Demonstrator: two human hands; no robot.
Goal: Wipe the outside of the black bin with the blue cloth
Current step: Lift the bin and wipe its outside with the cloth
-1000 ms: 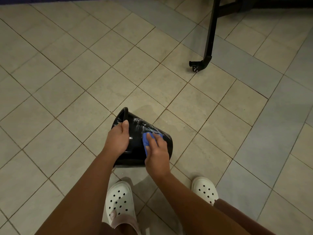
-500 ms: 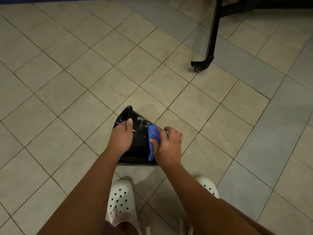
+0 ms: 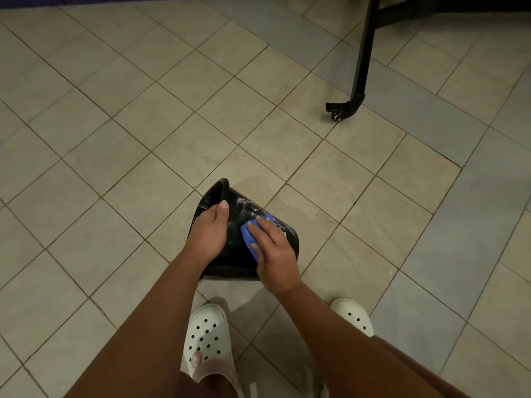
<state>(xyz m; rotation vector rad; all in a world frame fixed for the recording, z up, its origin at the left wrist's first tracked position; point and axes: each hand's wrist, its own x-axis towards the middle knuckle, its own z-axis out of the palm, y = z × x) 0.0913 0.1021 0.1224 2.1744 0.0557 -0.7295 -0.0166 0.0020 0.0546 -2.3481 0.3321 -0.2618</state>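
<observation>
The black bin (image 3: 236,251) lies tilted on its side on the tiled floor, its open mouth facing up and left. My left hand (image 3: 208,234) grips it at the rim, thumb on the outer wall. The blue cloth (image 3: 247,231) lies on the upper side wall under my right hand (image 3: 275,251), whose fingers lie over it while the thumb holds its near edge. Whitish smears (image 3: 244,204) mark the wall just beyond the cloth. The bin's base, at the right, is partly hidden by my right hand.
A black metal frame leg (image 3: 362,53) ending in a small caster (image 3: 336,114) stands at the upper right. My feet in white clogs (image 3: 208,331) are right below the bin. Beige and grey floor tiles spread all round.
My right hand slid the cloth back up and left along the bin wall, and its fingers now lie flatter. The left hand kept its grip on the rim.
</observation>
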